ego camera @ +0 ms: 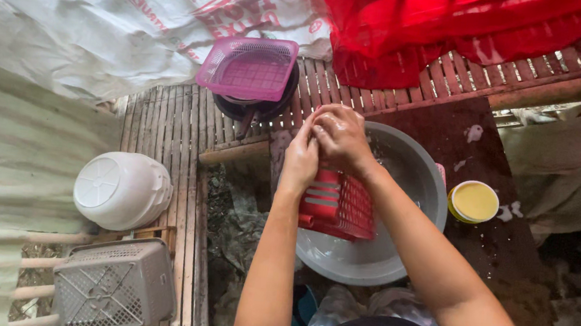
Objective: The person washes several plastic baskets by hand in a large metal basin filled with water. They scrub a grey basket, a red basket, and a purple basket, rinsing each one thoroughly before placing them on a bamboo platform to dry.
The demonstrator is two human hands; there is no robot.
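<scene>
— Looking down: where are the hands?

— Both are over the round grey plastic basin [374, 254], pressed together. Left hand [300, 158] and right hand [340, 138] are wet and closed against each other, fingers curled narrow. Whether anything sits between the palms, I cannot tell.

— What is under them?

— A red slotted plastic basket [340, 205], tilted, lying inside the basin against its left wall, just below the wrists. The hands do not grip it.

— And the basin's place?

— On the dark wet board [451, 140], near its left edge. A small yellow round tub [473, 202] stands on the same board just beside the basin's right rim.

— On the bamboo slat platform [172, 125]?

— At its far edge, a pink square plastic strainer [248, 69] rests on a dark pan [253, 109]. Near its left edge, a white plastic bowl [121, 190] lies upside down; at the near left corner, a grey lattice plastic basket [113, 284] lies overturned.

— Behind?

— Red cloth [449, 25] hangs at the far right; a white printed tarpaulin [105, 14] covers the far left.
</scene>
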